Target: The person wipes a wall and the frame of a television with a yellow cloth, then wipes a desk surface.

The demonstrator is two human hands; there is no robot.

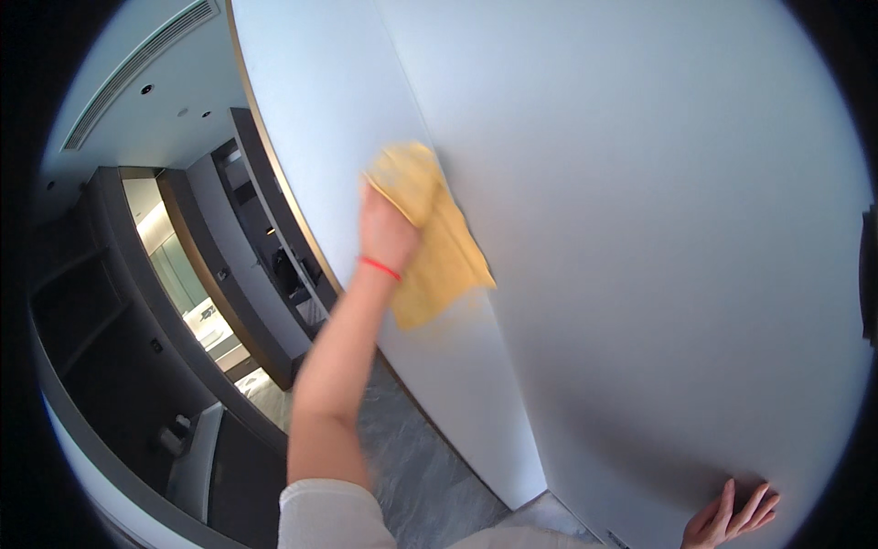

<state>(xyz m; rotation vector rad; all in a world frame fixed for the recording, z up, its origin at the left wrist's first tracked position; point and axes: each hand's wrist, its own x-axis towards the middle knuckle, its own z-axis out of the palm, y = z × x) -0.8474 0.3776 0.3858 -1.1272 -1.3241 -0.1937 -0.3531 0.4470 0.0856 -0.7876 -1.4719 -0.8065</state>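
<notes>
My left hand (389, 226), with a red cord at the wrist, is raised and grips a yellow cloth (439, 267). The cloth lies against the narrow pale panel (329, 137) near the inner corner, and its lower part hangs below my fingers. Motion blurs the hand and the upper part of the cloth. At the lower right, my right hand (730, 516) holds nothing. Its spread fingers rest on the broad pale wall (651, 240).
A gold-coloured edge strip (291, 199) borders the narrow panel. Dark marbled floor (411, 446) shows below. Further left are a lit washroom with a basin (212, 337), dark shelving (82, 309) and a counter (195, 460). A long air vent (140, 72) runs along the ceiling.
</notes>
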